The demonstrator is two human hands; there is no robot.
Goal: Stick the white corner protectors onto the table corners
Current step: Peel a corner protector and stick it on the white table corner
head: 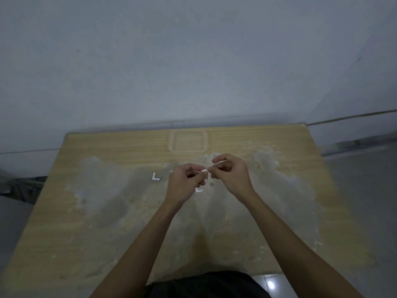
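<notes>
Both hands meet above the middle of the worn wooden table (pixel 96 222). My left hand (pixel 184 186) and my right hand (pixel 231 175) pinch one small white corner protector (pixel 205 170) between their fingertips, held in the air. A second white L-shaped protector (pixel 155 177) lies flat on the table, left of my left hand. A third white protector (pixel 199 189) lies under my left hand, mostly hidden. The far right table corner (pixel 303 125) and far left corner (pixel 68 134) are in sight.
A clear shallow plastic tray (pixel 188 149) sits at the far edge of the table against the grey wall. Pale scuffed patches cover much of the tabletop. Tiled floor shows below the near edge at right.
</notes>
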